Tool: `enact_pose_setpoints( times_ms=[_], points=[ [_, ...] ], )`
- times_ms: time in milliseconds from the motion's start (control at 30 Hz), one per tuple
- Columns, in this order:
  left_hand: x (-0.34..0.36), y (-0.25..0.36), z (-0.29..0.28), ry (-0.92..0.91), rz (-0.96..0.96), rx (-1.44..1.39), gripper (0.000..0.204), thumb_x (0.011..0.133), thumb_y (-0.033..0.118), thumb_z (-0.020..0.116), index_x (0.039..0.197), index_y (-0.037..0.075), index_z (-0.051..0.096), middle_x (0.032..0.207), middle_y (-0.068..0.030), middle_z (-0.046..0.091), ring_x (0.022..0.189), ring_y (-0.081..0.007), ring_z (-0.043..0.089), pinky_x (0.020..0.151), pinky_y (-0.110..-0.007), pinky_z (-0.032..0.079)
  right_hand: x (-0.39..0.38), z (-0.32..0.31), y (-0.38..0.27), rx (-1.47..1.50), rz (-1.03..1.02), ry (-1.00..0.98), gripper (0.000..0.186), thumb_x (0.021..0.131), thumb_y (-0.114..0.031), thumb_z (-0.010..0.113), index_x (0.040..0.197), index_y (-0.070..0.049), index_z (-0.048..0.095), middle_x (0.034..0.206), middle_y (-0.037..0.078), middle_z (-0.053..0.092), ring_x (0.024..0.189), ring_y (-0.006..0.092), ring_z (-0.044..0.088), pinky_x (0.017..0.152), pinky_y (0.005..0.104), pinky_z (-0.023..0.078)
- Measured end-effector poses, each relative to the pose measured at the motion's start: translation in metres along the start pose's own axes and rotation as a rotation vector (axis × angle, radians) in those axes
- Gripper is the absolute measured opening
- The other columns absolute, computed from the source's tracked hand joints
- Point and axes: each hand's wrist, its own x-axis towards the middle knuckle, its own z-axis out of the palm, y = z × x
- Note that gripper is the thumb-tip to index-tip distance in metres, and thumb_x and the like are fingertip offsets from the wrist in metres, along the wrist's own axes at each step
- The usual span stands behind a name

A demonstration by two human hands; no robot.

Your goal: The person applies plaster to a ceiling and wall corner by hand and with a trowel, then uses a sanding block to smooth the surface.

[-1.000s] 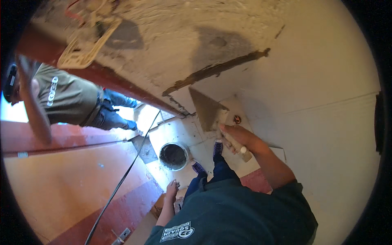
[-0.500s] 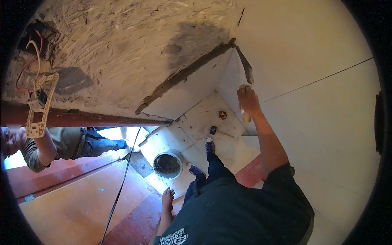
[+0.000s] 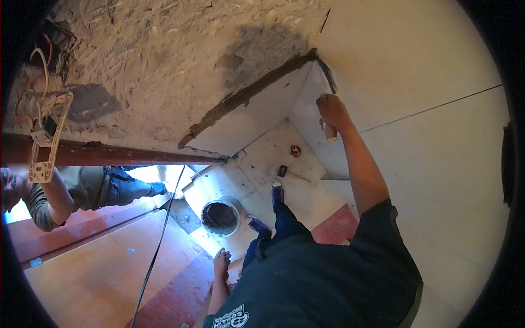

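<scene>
A person's left hand [image 3: 221, 265] hangs low, fingers curled; whether it grips anything cannot be told. Before the pale wall [image 3: 415, 104] at right, a dark-bladed, pale-handled trowel [image 3: 327, 75], seen nearly edge-on, points up toward a mortar-streaked corner [image 3: 309, 57], long axis steep and leaning slightly left, handle clenched in the right hand [image 3: 332, 113].

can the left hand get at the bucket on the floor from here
Probably, by bending: the bucket stands on the floor, lower than the left hand, and nothing visible blocks the way between them.
</scene>
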Motion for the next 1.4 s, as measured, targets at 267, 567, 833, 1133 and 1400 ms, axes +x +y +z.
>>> enact_pose_setpoints(
  times_ms=[267, 567, 833, 1133, 1400],
  points=[
    [0.004, -0.006, 0.001, -0.026, 0.022, 0.01, 0.044, 0.096, 0.026, 0.045, 0.133, 0.002, 0.044, 0.108, -0.0091, 0.06, 0.088, -0.0148, 0.058, 0.069, -0.027, 0.044, 0.004, -0.031, -0.033, 1.158, 0.332, -0.098, 0.017, 0.085, -0.017, 0.055, 0.088, -0.001, 0.056, 0.075, 0.018, 0.059, 0.067, 0.0308, 0.064, 0.056, 0.0432, 0.054],
    [0.008, -0.022, -0.005, -0.024, 0.022, -0.045, 0.042, 0.096, 0.024, 0.045, 0.131, 0.001, 0.046, 0.103, -0.0089, 0.062, 0.084, -0.0131, 0.059, 0.063, -0.024, 0.042, -0.018, -0.059, -0.077, 1.625, 0.508, -0.277, 0.025, 0.091, -0.027, 0.054, 0.099, -0.005, 0.047, 0.074, 0.009, 0.053, 0.053, 0.0225, 0.056, 0.046, 0.0381, 0.052],
    [0.016, -0.037, -0.01, -0.013, 0.047, -0.094, 0.042, 0.096, 0.024, 0.044, 0.13, 0.0, 0.047, 0.101, -0.0084, 0.062, 0.084, -0.0137, 0.06, 0.061, -0.022, 0.042, -0.039, -0.058, -0.138, 1.63, 0.433, -0.45, 0.031, 0.091, -0.032, 0.056, 0.1, -0.003, 0.047, 0.073, 0.011, 0.054, 0.051, 0.0234, 0.057, 0.044, 0.0382, 0.051],
    [0.033, -0.073, -0.026, -0.054, 0.068, -0.196, 0.045, 0.094, 0.028, 0.046, 0.131, 0.002, 0.047, 0.105, -0.0104, 0.062, 0.089, -0.0161, 0.061, 0.063, -0.024, 0.043, -0.039, -0.016, -0.198, 1.427, 0.321, -0.513, 0.037, 0.093, -0.032, 0.054, 0.106, 0.002, 0.046, 0.077, 0.012, 0.054, 0.058, 0.0259, 0.058, 0.052, 0.0406, 0.053],
    [0.028, -0.092, -0.031, 0.021, 0.022, -0.202, 0.046, 0.092, 0.033, 0.047, 0.126, 0.002, 0.049, 0.105, -0.011, 0.061, 0.092, -0.0184, 0.06, 0.068, -0.029, 0.045, -0.063, -0.013, -0.259, 1.475, 0.314, -0.555, 0.04, 0.093, -0.031, 0.054, 0.106, 0.005, 0.044, 0.085, 0.015, 0.052, 0.065, 0.0256, 0.057, 0.056, 0.0442, 0.055]
  ],
)
